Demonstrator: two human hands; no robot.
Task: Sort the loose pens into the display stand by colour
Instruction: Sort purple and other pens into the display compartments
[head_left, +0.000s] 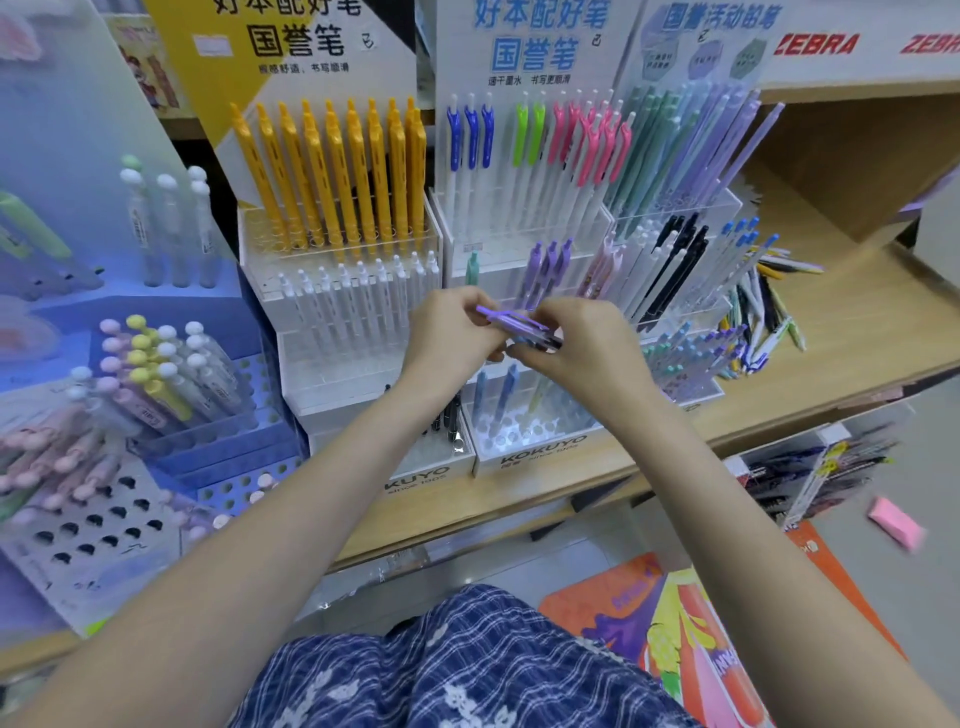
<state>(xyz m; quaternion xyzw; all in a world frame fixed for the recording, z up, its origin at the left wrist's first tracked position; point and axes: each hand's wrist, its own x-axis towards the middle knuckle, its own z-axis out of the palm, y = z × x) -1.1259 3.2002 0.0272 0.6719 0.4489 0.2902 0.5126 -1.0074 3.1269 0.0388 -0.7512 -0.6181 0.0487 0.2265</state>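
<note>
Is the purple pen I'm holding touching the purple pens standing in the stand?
Cannot tell. In the head view the held purple pen overlaps the standing purple pens, gripped by left hand and right hand; depth is unclear.

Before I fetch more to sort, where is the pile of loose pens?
The loose pens lie on the wooden shelf at the right of the head view, just right of the display stand.
</note>
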